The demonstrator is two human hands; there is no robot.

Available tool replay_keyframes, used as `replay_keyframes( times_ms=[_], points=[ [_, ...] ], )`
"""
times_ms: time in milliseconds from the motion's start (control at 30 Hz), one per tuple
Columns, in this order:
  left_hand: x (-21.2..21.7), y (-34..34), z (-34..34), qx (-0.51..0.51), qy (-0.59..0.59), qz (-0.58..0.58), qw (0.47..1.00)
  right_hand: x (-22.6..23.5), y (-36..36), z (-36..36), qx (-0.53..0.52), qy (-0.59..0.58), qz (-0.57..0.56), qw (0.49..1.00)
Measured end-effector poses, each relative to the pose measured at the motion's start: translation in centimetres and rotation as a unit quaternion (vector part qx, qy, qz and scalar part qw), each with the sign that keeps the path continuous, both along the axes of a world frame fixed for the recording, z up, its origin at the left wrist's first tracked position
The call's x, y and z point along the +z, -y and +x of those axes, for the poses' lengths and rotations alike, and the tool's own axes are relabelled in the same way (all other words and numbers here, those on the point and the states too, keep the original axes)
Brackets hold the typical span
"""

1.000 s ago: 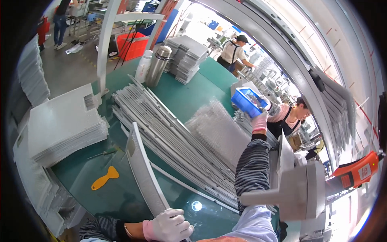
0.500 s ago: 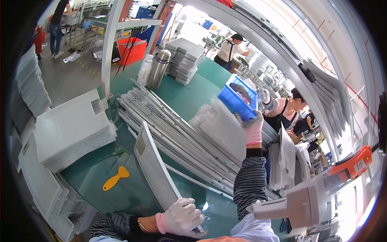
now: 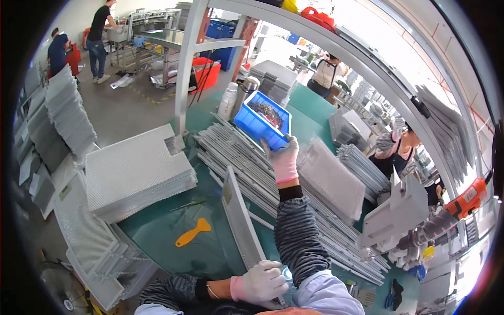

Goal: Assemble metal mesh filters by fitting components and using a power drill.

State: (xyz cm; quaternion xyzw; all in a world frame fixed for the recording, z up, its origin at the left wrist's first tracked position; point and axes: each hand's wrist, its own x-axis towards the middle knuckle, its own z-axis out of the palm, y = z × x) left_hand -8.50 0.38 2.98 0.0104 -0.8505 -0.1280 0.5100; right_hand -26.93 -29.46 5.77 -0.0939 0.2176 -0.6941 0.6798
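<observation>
My right hand [image 3: 283,157], in a white and pink glove, is stretched out across the bench and closed on the near edge of a blue plastic bin [image 3: 247,123]. Small dark metal pieces fill the bin, with something red among them. My left hand [image 3: 260,282], gloved alike, grips the near end of a thin metal-framed mesh panel [image 3: 242,226], which stands tilted on edge. A yellow scraper [image 3: 193,232] lies on the green bench top [image 3: 163,239] left of the panel. Beneath and beyond the bin runs a pile of metal frame strips [image 3: 241,163].
Stacked mesh panels [image 3: 136,173] stand at the left, more mesh sheets [image 3: 333,181] at the right. A white bottle [image 3: 227,101] and steel flask [image 3: 248,86] stand behind the bin. An orange power tool [image 3: 470,199] hangs at right. A co-worker [image 3: 396,149] is beyond the bench.
My right hand has carried the blue bin leftward, over the frame strips near the bottles. The whole view has shifted right. My left hand still grips the panel.
</observation>
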Motion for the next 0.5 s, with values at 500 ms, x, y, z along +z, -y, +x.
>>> replay_keyframes(
  times_ms=[500],
  points=[
    [-0.7,4.7,2.9,-0.045,-0.034,-0.007,0.998,-9.4,10.1,-3.5,-0.239,-0.036,0.059,0.969]
  ],
)
